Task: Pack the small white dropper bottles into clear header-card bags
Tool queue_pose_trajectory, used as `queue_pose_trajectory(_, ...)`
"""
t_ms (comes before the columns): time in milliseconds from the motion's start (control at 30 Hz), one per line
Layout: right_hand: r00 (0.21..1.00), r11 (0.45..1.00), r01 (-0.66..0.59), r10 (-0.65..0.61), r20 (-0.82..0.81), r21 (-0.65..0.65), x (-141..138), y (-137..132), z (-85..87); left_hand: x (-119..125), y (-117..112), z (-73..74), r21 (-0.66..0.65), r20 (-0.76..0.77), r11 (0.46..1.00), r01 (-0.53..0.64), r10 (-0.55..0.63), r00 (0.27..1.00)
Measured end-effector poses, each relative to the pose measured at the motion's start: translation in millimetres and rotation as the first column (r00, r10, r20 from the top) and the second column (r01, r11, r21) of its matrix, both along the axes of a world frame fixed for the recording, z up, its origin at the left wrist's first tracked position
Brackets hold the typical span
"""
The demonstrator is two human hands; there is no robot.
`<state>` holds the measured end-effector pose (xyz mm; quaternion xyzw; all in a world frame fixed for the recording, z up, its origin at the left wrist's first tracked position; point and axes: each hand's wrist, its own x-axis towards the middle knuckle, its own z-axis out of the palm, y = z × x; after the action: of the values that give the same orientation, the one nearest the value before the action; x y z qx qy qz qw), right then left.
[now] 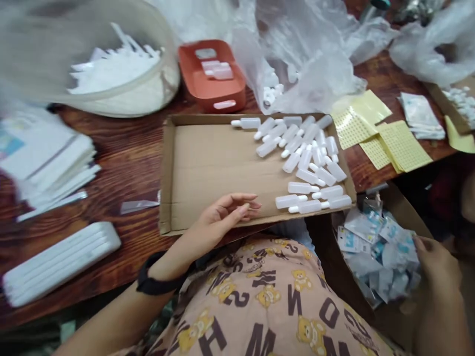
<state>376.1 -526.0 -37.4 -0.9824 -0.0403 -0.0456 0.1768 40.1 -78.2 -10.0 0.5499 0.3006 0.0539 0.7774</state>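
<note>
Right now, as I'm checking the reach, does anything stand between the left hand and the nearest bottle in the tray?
Nothing visible: only the floor of the cardboard tray shows between the left hand and the nearest bottle.

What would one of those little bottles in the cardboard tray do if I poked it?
The little bottles look like cloudy, see-through plastic, so one would probably feel light. It might roll or slide, since they lie on their sides, though neighbours could block it. The raised edges of the cardboard tray would likely stop it.
</note>
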Motion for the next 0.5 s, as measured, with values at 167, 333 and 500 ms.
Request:
queue_pose_trajectory(167,0.93,0.947,-0.313,0.32,0.184,-0.064,-2.4,98.5,26.6,-2.2,29.8,6.8,0.168,-0.036,0.981,0.099,-0.095,0.995)
queue_pose_trajectory(333,0.379,0.421,-0.902,0.879,0.29,-0.096,-23.0,224.1,55.4,2.2,58.7,14.9,0.356,-0.08,0.924,0.14,-0.119,0.99)
queue_pose_trajectory(500,-0.055,-0.002,-0.981,0.961,0.27,-0.193,-42.1,350.9,54.8,1.5,65.6,18.3,0.504,-0.218,0.792,0.345,-0.269,0.938)
